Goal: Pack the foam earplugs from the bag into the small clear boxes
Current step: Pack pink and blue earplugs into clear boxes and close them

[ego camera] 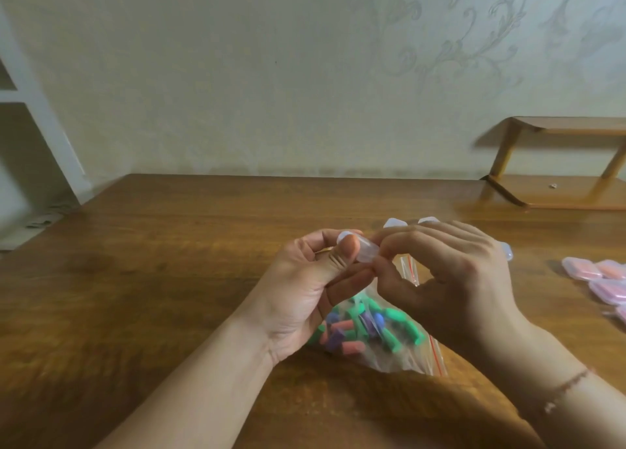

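A small clear box [364, 250] is held above the table between both hands. My left hand [311, 289] grips it with thumb on top and fingers curled beneath. My right hand [450, 276] pinches the box's right end with fingertips. Below the hands lies a clear zip bag [379, 330] with a red seal strip, holding several green, purple, blue and coral foam earplugs. Behind my right hand, two more clear boxes [394, 223] peek out on the table, and another [506, 250] shows past the knuckles.
Several filled boxes with pink-orange contents [599, 279] lie at the right edge of the wooden table [169, 262]. A low wooden shelf [559, 164] stands at the back right against the wall. A white frame leans at the far left.
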